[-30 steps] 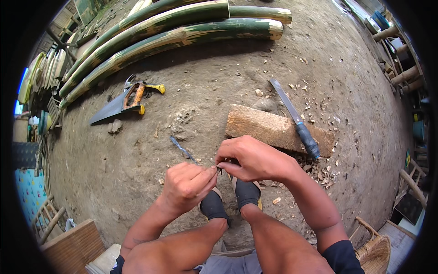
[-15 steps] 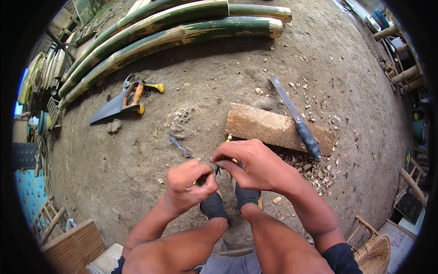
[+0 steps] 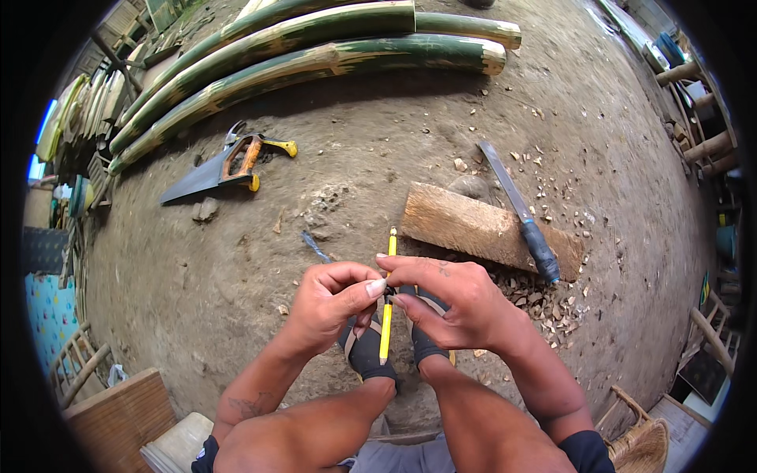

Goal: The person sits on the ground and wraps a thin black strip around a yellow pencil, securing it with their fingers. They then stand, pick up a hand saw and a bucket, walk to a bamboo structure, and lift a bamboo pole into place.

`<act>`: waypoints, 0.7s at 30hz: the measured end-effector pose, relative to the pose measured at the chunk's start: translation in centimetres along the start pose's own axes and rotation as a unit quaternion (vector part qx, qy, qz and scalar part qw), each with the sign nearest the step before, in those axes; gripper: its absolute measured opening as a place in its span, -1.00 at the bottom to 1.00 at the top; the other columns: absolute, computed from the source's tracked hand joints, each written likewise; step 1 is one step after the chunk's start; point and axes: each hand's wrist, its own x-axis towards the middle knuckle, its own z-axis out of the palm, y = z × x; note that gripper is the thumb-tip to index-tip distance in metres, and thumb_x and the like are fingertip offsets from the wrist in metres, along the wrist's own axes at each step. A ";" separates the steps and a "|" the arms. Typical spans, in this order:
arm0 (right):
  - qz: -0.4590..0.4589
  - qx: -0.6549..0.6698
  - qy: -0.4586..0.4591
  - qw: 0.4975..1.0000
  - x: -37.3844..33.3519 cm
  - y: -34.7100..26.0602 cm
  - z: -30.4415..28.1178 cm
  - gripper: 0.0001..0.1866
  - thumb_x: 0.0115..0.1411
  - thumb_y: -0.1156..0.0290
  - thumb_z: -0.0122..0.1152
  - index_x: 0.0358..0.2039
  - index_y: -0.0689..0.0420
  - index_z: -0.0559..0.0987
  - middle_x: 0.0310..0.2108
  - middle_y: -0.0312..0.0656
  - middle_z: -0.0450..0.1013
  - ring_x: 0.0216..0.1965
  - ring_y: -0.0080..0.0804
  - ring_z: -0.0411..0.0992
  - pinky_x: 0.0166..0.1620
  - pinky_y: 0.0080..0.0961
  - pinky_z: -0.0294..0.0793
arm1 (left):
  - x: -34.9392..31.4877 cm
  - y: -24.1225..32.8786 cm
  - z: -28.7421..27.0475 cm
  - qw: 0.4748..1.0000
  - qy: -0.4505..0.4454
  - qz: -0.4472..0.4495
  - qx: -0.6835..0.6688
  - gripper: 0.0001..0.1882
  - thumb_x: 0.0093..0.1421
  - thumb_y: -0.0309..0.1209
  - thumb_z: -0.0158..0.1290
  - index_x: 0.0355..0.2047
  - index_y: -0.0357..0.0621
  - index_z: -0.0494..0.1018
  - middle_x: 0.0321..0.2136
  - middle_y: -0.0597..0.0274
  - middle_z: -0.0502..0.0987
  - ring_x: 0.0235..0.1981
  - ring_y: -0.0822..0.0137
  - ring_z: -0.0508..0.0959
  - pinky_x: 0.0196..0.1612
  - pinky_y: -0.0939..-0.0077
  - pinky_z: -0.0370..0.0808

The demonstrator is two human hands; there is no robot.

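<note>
At the lower centre of the frame, the left hand and right hand meet fingertip to fingertip, fingers pinched together on a yellow pencil standing upright between them. Just above lies a wooden plank with a long knife across it; farther up left, a handsaw, then green bamboo poles.

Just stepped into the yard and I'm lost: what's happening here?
A seated person holds a thin yellow pencil upright between the left hand and right hand, above their feet. On the dirt ahead lie a wooden board, a long knife, a handsaw and green bamboo poles.
</note>
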 end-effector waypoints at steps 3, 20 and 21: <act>-0.024 -0.050 0.013 0.998 -0.1 0.2 0.3 -0.64 0.08 0.58 0.29 -0.06 0.24 0.52 -0.01 0.04 0.56 -0.09 -0.01 0.59 -0.09 -0.26 0.64 | -0.1 0.1 0.3 1.000 0.003 0.007 0.012 -0.79 0.30 -0.39 0.17 -0.24 -0.35 0.57 -0.57 0.28 0.52 -0.62 0.53 0.47 -0.60 0.61 0.41; 0.093 0.216 0.103 0.967 -0.9 0.4 2.0 -0.79 0.25 0.55 0.24 -0.13 0.31 0.50 -0.01 0.20 0.54 -0.07 -0.18 0.62 -0.05 -0.40 0.60 | -0.5 0.0 1.5 0.999 0.026 0.045 -0.007 -0.80 0.30 -0.38 0.18 -0.23 -0.31 0.58 -0.50 0.25 0.57 -0.53 0.53 0.53 -0.47 0.60 0.48; 0.090 0.202 0.107 0.969 -0.9 0.4 2.1 -0.81 0.25 0.53 0.25 -0.15 0.31 0.52 -0.02 0.18 0.55 -0.08 -0.18 0.63 -0.06 -0.40 0.60 | -0.5 -0.1 1.6 0.999 0.026 0.045 -0.008 -0.80 0.30 -0.38 0.18 -0.23 -0.32 0.58 -0.49 0.25 0.58 -0.53 0.53 0.53 -0.46 0.60 0.48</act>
